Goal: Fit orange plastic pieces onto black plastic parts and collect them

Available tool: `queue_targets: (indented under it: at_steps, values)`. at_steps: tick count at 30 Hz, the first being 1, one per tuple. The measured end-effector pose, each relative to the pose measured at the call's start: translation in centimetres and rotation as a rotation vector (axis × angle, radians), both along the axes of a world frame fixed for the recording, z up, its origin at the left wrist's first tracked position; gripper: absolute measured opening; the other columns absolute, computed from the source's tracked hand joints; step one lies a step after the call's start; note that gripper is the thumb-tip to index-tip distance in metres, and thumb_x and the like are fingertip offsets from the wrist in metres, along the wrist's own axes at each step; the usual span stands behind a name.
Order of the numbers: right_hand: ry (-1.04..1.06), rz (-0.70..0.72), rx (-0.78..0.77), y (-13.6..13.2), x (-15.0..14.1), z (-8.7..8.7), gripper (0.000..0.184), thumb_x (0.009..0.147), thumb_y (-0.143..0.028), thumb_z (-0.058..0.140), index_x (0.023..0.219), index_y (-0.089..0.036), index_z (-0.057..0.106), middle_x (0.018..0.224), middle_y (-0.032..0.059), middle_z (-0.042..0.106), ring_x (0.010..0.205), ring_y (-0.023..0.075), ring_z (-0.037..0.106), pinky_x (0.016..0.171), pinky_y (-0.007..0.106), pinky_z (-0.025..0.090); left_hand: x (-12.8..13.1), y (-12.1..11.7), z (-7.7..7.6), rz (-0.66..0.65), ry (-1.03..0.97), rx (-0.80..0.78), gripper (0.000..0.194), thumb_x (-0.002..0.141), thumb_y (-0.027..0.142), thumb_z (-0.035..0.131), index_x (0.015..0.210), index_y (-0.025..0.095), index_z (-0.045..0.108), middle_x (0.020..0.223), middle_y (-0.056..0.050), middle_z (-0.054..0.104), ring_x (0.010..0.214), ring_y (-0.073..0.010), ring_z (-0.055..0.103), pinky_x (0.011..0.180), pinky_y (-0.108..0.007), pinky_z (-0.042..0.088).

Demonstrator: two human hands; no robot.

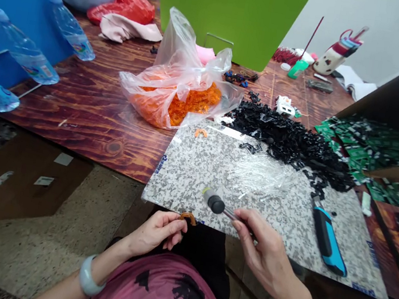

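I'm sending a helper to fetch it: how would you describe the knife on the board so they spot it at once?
On the wooden table, find the speckled grey board. Near its right edge, just below the heap of black plastic pieces, lies a utility knife: its bright blue-and-black handle sets it apart from the dull black heap.
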State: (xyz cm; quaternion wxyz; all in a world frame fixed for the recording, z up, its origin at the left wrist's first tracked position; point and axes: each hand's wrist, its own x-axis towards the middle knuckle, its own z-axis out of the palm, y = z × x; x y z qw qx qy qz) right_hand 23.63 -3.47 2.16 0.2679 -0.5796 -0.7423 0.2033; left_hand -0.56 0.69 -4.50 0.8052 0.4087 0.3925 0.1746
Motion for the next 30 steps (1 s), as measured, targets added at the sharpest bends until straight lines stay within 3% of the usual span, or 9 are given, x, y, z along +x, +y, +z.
queue_targets:
  at_steps: [6,13,18,24,30]
  values:
    - [0.078,0.054,-0.068,-1.9,-1.3,0.4,0.013,0.094,-0.018,0.043,0.103,-0.021,0.052,0.081,0.0046,0.061,0.068,0.015,0.061,0.058,0.023,0.047,-0.1,0.3,-0.1,-0.015,-0.046,-0.005,0.044,0.076,0.057,0.062,0.074,0.013,0.056,0.049,0.006,0.049,0.04,-0.0058,0.042,0.042,-0.018,0.032]
    - [0.125,0.045,0.081,-3.0,-2.0,0.7,0.021,0.091,-0.013,0.045,0.109,-0.021,0.052,0.083,0.0065,0.064,0.072,0.0177,0.065,0.059,0.023,0.05,-0.3,0.3,-0.5,-0.024,-0.078,0.015,0.043,0.077,0.055,0.062,0.075,0.013,0.056,0.049,0.006,0.051,0.039,-0.0056,0.042,0.04,-0.018,0.032]
    - [0.051,0.06,-0.047,-2.8,-2.5,-0.3,0.016,0.093,-0.016,0.044,0.104,-0.021,0.054,0.076,0.0033,0.061,0.06,0.0143,0.06,0.055,0.023,0.048,-0.3,0.4,-0.5,-0.038,-0.086,0.025,0.041,0.08,0.054,0.061,0.071,0.014,0.053,0.05,0.006,0.051,0.039,-0.0049,0.042,0.041,-0.017,0.033]
    - [0.155,0.065,0.133,-2.8,-2.9,1.4,0.023,0.091,-0.012,0.044,0.112,-0.02,0.051,0.087,0.0077,0.065,0.074,0.0173,0.064,0.064,0.025,0.05,-0.5,0.5,-0.5,-0.049,-0.098,0.037,0.049,0.073,0.062,0.062,0.07,0.014,0.054,0.049,0.005,0.053,0.04,-0.0056,0.044,0.04,-0.017,0.033]
    - [0.04,0.088,-0.121,-1.7,-3.5,0.2,0.015,0.095,-0.019,0.042,0.097,-0.02,0.056,0.075,0.0042,0.063,0.06,0.0152,0.06,0.055,0.024,0.045,-0.5,0.5,-0.2,-0.08,-0.078,0.055,0.043,0.079,0.056,0.059,0.077,0.013,0.055,0.052,0.006,0.05,0.042,-0.0055,0.043,0.042,-0.017,0.034]
